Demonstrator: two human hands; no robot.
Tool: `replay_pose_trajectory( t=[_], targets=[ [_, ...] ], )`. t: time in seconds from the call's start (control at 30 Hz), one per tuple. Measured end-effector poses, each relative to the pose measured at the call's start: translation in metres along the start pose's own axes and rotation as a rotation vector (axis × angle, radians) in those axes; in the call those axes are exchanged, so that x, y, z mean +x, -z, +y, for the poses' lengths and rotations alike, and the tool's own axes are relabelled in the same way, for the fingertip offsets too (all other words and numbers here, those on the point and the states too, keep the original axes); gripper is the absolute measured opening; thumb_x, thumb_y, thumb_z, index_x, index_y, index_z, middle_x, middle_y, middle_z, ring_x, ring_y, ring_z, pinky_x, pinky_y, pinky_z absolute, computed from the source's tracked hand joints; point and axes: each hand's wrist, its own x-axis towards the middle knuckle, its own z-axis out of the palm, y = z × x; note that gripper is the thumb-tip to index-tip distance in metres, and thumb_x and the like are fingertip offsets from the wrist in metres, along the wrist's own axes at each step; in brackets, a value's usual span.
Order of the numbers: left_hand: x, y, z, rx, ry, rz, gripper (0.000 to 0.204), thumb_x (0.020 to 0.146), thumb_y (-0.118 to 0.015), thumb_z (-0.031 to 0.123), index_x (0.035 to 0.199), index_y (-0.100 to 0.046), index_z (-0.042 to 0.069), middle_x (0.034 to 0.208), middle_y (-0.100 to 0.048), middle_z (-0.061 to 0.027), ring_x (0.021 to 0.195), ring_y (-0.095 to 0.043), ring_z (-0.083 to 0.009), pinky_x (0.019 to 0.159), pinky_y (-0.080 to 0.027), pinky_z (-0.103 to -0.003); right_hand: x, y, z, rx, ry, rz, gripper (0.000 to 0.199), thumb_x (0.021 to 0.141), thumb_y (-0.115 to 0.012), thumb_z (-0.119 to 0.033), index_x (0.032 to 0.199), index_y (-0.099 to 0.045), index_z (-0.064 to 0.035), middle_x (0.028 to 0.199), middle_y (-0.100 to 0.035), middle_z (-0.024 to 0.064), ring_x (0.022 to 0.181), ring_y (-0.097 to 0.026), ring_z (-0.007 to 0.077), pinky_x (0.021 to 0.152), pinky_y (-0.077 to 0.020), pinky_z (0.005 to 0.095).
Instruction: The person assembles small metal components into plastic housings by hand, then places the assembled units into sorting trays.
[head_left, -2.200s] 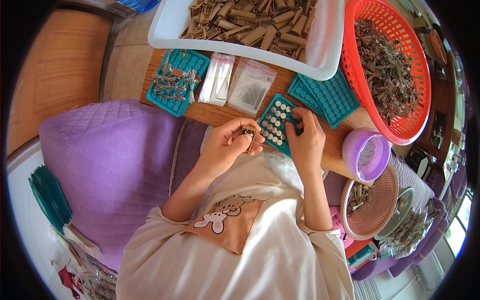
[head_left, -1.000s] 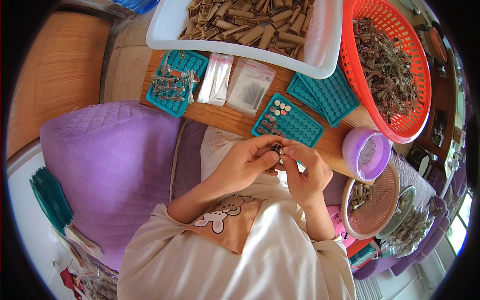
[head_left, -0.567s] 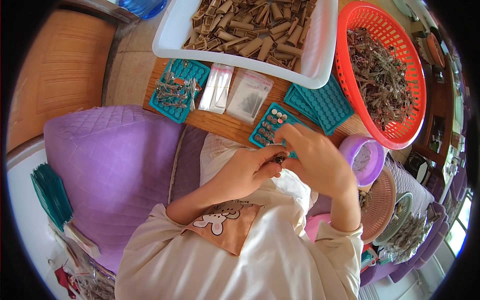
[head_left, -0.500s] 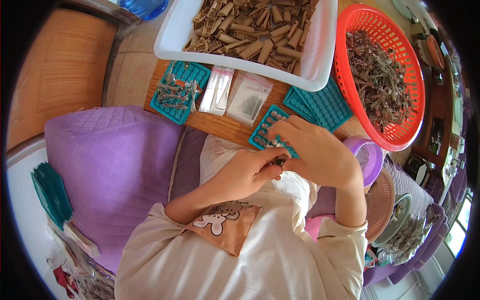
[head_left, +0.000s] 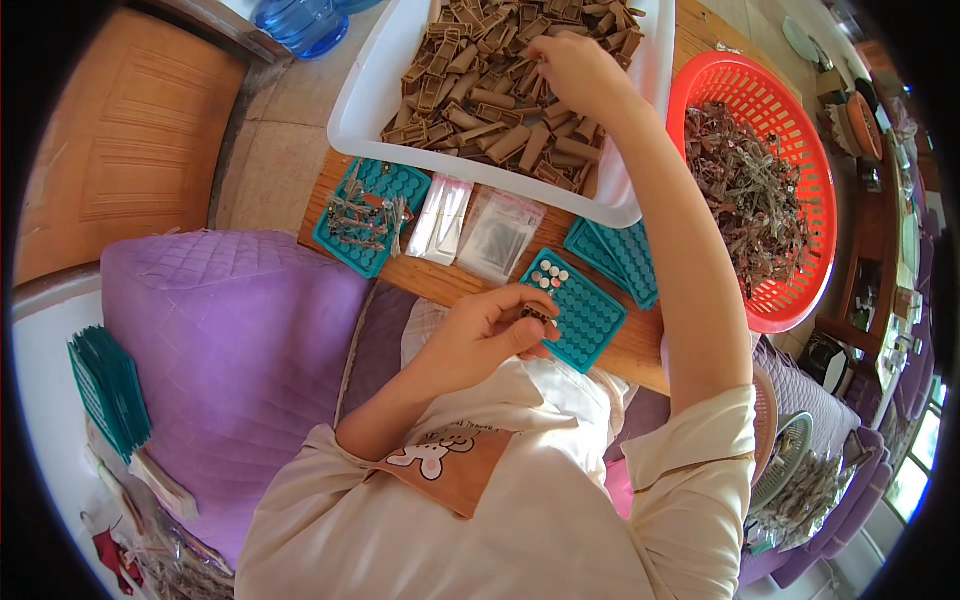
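Note:
My left hand (head_left: 487, 335) is closed around a small brown-and-dark part (head_left: 537, 314), just above the near left edge of a teal pocketed tray (head_left: 585, 318). A few small round white and metallic pieces (head_left: 548, 274) sit at the tray's far left end. My right hand (head_left: 580, 72) is stretched far forward into a white plastic bin (head_left: 350, 110) heaped with brown trough-shaped plastic pieces (head_left: 490, 98). Its fingers are bent together among those pieces; what lies between the fingertips is too hidden to tell.
A second teal tray (head_left: 408, 185) carries clear-wrapped small parts. Clear plastic bags (head_left: 500, 235) lie beside it on the wooden table (head_left: 435, 278). More teal trays (head_left: 625, 255) stand under my right forearm. A red basket (head_left: 735, 70) of wrapped parts is at the right.
My right hand has left the teal tray and my left hand, moving forward into the bin of brown pieces. My left hand still holds its small part. Fewer round pieces show on the tray.

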Motion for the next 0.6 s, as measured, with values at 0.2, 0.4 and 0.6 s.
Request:
replay_pose_trajectory(
  t=[0.2, 0.4, 0.6],
  targets=[
    [-0.001, -0.008, 0.004, -0.057, 0.044, -0.027, 0.024, 0.078, -0.049, -0.002, 0.102, -0.049, 0.001, 0.087, -0.055, -0.0085, 0.077, -0.057, -0.0138, 0.067, -0.046, -0.023, 0.024, -0.006, -0.007, -0.23, 0.056, -0.168, 0.023, 0.073, -0.049, -0.006, 0.092, -0.058, -0.0149, 0.098, -0.052, 0.0041, 0.1, -0.048, 0.0217, 0.079, -0.0447, 0.0347],
    [0.003, -0.005, 0.003, -0.06, 0.088, -0.051, 0.027, 0.075, -0.052, -0.005, 0.101, -0.049, 0.001, 0.088, -0.054, -0.0085, 0.076, -0.057, -0.0139, 0.066, -0.047, -0.023, 0.027, 0.0, -0.023, -0.263, -0.043, -0.46, 0.025, 0.073, -0.048, -0.006, 0.095, -0.058, -0.0124, 0.098, -0.056, 0.0082, 0.093, -0.054, 0.0249, 0.077, -0.0458, 0.0352],
    [0.008, -0.009, 0.003, -0.059, 0.038, -0.067, 0.027, 0.074, -0.053, -0.004, 0.101, -0.048, 0.001, 0.088, -0.054, -0.009, 0.077, -0.055, -0.0133, 0.068, -0.047, -0.024, 0.023, -0.008, -0.013, -0.143, -0.183, -0.564, 0.026, 0.071, -0.048, -0.012, 0.096, -0.055, -0.0094, 0.092, -0.058, 0.0111, 0.088, -0.057, 0.0244, 0.072, -0.0471, 0.0349]
  ],
)
